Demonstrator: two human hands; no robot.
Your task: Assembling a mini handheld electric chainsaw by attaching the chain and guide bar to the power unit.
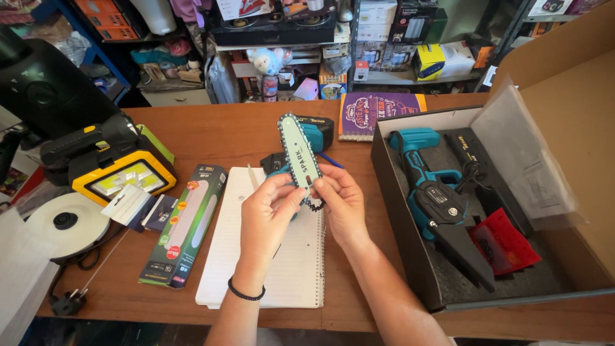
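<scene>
kettle base point(61, 224) cropped, bar's point(300, 157) lower end hidden

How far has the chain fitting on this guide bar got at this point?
Done: the chain already runs along the guide bar edges. In hand: left hand and right hand pinch the bar's lower end, where a chain loop hangs loose. Left: that loop is unseated; the teal saw lies boxed.

To your left lies a long green-and-black carton point(184, 225); at right stands an open black box point(410, 256); far off, a purple-and-orange package point(378, 113).
</scene>
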